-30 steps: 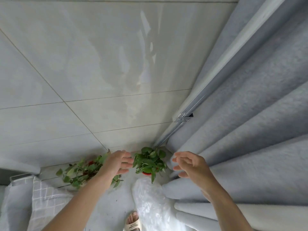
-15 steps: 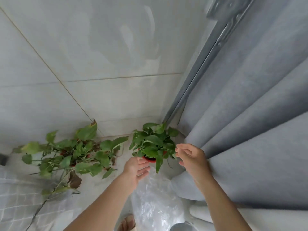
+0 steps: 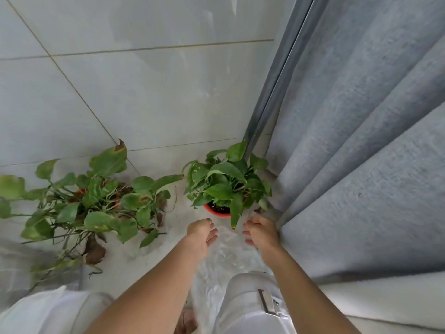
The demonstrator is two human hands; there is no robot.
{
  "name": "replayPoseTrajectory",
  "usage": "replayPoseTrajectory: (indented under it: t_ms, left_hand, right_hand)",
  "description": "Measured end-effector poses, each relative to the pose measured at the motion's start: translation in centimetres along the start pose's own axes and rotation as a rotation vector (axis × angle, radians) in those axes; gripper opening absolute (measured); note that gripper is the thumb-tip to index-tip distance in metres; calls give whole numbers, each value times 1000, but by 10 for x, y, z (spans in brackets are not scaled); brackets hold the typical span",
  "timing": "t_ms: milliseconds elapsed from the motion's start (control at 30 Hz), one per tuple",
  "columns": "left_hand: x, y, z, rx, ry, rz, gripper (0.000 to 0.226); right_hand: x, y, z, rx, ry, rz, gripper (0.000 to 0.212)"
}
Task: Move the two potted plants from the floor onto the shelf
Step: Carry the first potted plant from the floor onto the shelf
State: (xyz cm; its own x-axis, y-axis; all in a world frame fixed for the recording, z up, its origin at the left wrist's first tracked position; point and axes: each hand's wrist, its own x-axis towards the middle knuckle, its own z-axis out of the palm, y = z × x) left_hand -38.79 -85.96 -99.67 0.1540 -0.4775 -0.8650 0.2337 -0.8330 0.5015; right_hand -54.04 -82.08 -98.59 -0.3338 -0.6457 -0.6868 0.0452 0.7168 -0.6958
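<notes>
Head view looks down into the floor's corner, where the small pothos in its red pot [image 3: 218,209] stands beside the grey curtain [image 3: 361,165]; the straggly second pothos [image 3: 96,203] sits along the wall. Left hand [image 3: 201,233] and right hand [image 3: 261,231] hover near the pot's sides, loosely curled, holding nothing. Next, I judge, they must close under the leaves onto the rim.
</notes>
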Motion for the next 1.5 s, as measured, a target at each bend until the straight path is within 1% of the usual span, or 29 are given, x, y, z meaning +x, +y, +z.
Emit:
replayPoseTrajectory:
  t_ms: [167,267,400,500,567,667,700,767,800,867,933,1033,1167,1267,1333,1467,1500]
  left_hand:
    - [21,1,-2,9,36,11,34]
    - [30,0,2,1,26,22,31]
    - [41,3,13,12,14,64,30]
    - [50,6,17,-8,54,58,26]
    - [55,6,18,-9,68,60,23]
    - [59,8,19,-11,47,73,11]
    - [59,9,20,-28,21,79,12]
    - [58,11,20,-81,-32,100,21]
    - [57,11,19,-95,-36,115,24]
    - [56,12,16,-117,-1,144,19]
    - [52,15,13,-142,35,142,9]
    - [39,20,8,-131,83,124,11]
    - [16,37,-2,-116,142,104,15]
    - [-13,58,-11,-139,157,157,26]
    - [-39,77,-18,-168,157,209,26]
    - [-97,116,-32,-176,155,288,18]
    - [-110,126,-36,-169,145,312,17]
  right_hand:
    - [18,-2,13,131,4,48,13]
    - [29,-5,22,205,-13,88,22]
    - [37,-10,30,299,3,151,13]
    - [45,-10,33,336,13,189,21]
    - [48,-10,34,345,17,193,21]
    - [52,-12,37,346,-4,145,14]
    - [51,-13,36,351,-17,132,18]
    - [51,-17,35,355,-51,110,31]
    - [51,-18,34,340,-60,101,36]
    - [51,-20,32,309,-79,84,35]
    - [47,-24,33,302,-99,50,25]
    - [38,-31,36,306,-86,29,14]
    - [23,-41,38,269,-103,11,24]
    - [4,-56,39,223,-150,-68,16]
    - [-13,-73,40,179,-131,-141,11]
    - [-51,-111,42,38,-21,-329,20]
    - [-59,-120,42,34,-8,-369,20]
